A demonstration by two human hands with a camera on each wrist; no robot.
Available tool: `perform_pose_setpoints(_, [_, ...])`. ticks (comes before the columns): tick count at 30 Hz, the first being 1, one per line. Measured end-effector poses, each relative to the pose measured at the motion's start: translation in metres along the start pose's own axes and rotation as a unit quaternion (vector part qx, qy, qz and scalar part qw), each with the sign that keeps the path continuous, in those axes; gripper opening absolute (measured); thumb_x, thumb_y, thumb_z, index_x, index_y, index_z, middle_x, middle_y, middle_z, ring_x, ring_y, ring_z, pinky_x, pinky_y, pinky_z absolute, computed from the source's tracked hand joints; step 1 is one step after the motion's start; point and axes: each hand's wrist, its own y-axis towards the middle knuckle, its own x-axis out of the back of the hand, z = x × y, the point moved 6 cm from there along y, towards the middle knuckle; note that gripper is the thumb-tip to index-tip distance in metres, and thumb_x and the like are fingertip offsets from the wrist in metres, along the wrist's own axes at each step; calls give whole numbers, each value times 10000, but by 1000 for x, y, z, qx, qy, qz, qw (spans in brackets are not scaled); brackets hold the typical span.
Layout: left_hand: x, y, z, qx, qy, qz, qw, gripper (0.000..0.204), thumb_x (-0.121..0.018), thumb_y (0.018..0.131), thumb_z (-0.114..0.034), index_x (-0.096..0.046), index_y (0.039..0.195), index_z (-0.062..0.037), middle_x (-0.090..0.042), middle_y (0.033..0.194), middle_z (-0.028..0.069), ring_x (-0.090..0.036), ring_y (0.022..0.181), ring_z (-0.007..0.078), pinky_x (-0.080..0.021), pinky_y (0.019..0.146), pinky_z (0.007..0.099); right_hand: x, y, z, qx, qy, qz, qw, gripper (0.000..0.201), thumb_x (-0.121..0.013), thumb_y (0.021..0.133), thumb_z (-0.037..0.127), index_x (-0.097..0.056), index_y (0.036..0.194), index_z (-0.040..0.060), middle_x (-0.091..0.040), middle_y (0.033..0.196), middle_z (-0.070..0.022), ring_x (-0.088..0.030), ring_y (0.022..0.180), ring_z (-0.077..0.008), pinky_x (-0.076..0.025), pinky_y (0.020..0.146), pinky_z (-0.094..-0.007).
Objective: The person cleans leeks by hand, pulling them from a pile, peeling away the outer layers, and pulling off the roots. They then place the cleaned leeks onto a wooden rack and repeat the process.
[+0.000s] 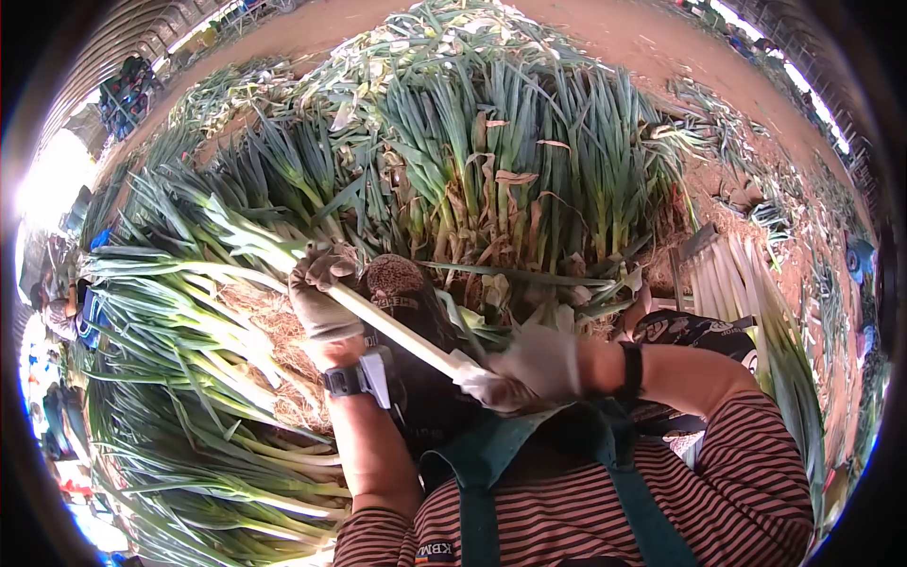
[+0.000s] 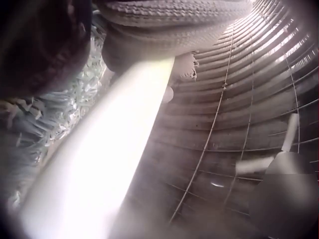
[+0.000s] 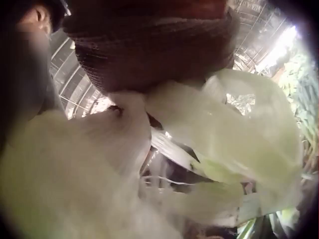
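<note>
A long green onion (image 1: 406,329) slants across my lap, its white stalk toward my body and its green leaves out to the left. My gloved left hand (image 1: 324,293) grips it at mid-length; in the left wrist view the pale stalk (image 2: 99,154) runs out from under the knitted glove (image 2: 169,30). At the white end, my gloved right hand (image 1: 539,370), blurred, holds pale outer leaves. Those loose, translucent leaves (image 3: 239,129) spread below the right glove (image 3: 154,55) in the right wrist view, where the fingertips are hidden.
Unpeeled green onions with roots (image 1: 283,350) are heaped on the left. More stand upright in a dense row (image 1: 510,161) ahead. Peeled white stalks (image 1: 727,283) lie at the right, near a flat blade-like piece (image 1: 697,242). Leaf scraps (image 1: 444,33) are piled beyond the row.
</note>
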Motion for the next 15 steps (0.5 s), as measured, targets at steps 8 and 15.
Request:
perform_pose_setpoints(8, [43,-1,-24,-84,184,-200,959,167,-419,947,-145,-438,784,-112,-375,557,-43,-375,462,110,-436,544,285,-22,-98,-10,-22,-42,-128,991,307,-567,913,390,-623,808,108,-563,567,-127,-616,527,-317,-475,481,-406])
perform_pose_setpoints(15, [41,8,-9,-35,136,-210,968,141,-469,939,-174,-470,806,-128,-385,557,-66,-380,447,80,-416,507,255,20,-143,-4,-150,-275,-197,929,429,-586,875,484,-623,1011,79,-602,694,-93,-629,647,-257,-485,559,-368])
